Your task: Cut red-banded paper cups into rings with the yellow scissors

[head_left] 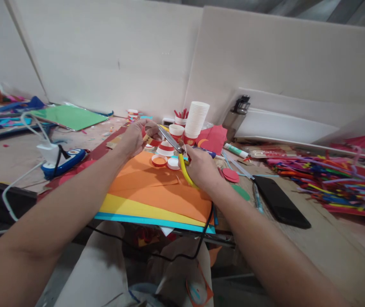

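Note:
My left hand (pixel 136 137) is closed around a red and white paper-cup piece (pixel 153 139), held above the table. My right hand (pixel 201 168) grips yellow-handled scissors (pixel 178 152), whose blades point up and left to the cup piece. Below both hands lies a stack of orange, yellow and blue paper sheets (pixel 156 196). Cut cup rings (pixel 159 160) sit on the orange sheet just under the scissors.
A stack of white paper cups (pixel 197 117) stands behind the hands. A black phone (pixel 280 202) and a pen lie to the right, with a heap of coloured pipe cleaners (pixel 336 179) beyond. A glue gun (pixel 62 162), a white charger and green paper (pixel 68 116) sit at the left.

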`<action>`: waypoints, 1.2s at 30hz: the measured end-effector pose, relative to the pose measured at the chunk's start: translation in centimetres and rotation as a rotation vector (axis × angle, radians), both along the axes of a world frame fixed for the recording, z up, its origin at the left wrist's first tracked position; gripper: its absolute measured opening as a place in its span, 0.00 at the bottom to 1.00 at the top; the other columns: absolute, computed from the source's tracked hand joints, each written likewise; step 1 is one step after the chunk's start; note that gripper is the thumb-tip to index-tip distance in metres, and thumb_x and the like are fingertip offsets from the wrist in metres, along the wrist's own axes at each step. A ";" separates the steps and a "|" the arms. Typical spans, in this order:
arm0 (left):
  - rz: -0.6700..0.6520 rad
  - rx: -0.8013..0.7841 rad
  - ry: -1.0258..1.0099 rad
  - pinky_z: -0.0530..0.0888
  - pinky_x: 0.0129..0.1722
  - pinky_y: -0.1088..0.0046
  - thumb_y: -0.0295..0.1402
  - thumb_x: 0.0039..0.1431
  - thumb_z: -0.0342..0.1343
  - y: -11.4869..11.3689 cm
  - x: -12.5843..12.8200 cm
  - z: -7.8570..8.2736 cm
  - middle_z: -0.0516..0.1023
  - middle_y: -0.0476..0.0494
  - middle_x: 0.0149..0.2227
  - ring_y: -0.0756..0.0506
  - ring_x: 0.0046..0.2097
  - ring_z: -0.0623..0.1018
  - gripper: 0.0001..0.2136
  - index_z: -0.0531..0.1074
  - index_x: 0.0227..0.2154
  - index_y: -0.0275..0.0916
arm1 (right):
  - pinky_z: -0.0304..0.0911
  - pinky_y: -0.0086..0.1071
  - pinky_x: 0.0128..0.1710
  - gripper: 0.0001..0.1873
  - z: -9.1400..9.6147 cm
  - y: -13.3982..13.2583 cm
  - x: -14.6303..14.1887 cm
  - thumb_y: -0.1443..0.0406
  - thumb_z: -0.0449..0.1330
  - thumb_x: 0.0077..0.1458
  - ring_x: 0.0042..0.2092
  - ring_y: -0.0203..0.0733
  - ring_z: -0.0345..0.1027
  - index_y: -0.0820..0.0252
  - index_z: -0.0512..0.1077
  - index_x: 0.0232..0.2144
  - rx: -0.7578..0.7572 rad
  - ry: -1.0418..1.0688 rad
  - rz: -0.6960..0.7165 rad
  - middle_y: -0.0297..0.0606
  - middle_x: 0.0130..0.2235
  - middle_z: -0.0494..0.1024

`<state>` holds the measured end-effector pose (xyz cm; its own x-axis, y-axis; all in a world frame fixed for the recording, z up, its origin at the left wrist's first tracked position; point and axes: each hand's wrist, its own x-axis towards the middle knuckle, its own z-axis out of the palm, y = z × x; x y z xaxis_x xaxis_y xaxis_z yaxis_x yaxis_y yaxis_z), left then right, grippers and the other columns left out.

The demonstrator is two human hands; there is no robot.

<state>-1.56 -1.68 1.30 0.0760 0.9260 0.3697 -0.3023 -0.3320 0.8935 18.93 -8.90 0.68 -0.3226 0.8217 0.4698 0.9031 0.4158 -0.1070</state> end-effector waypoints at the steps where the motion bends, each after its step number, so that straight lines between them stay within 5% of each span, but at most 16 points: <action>1: -0.008 -0.017 -0.006 0.73 0.26 0.77 0.27 0.52 0.59 -0.2 0.2 0.0 0.73 0.49 0.23 0.52 0.23 0.73 0.03 0.70 0.26 0.34 | 0.57 0.31 0.34 0.19 0.0 0.0 0.0 0.63 0.53 0.60 0.41 0.46 0.73 0.58 0.70 0.52 -0.002 0.003 -0.001 0.45 0.43 0.80; 14: -0.086 -0.106 -0.060 0.73 0.23 0.79 0.24 0.50 0.56 -0.4 0.6 0.3 0.69 0.52 0.19 0.53 0.21 0.71 0.03 0.68 0.24 0.35 | 0.58 0.32 0.35 0.20 0.1 -0.2 -0.3 0.62 0.51 0.62 0.42 0.47 0.73 0.59 0.69 0.54 -0.030 -0.039 -0.011 0.46 0.42 0.80; 36: -0.031 0.020 0.005 0.74 0.28 0.77 0.29 0.49 0.63 0.1 -0.1 -0.4 0.74 0.49 0.25 0.53 0.24 0.73 0.07 0.69 0.26 0.35 | 0.58 0.31 0.35 0.18 0.0 0.1 0.0 0.65 0.52 0.60 0.41 0.46 0.74 0.58 0.71 0.51 -0.038 -0.030 -0.026 0.44 0.41 0.81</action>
<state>-1.64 -1.62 0.90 0.1066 0.9156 0.3876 -0.3085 -0.3402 0.8883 18.95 -8.79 0.69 -0.3148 0.8470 0.4284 0.9165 0.3886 -0.0947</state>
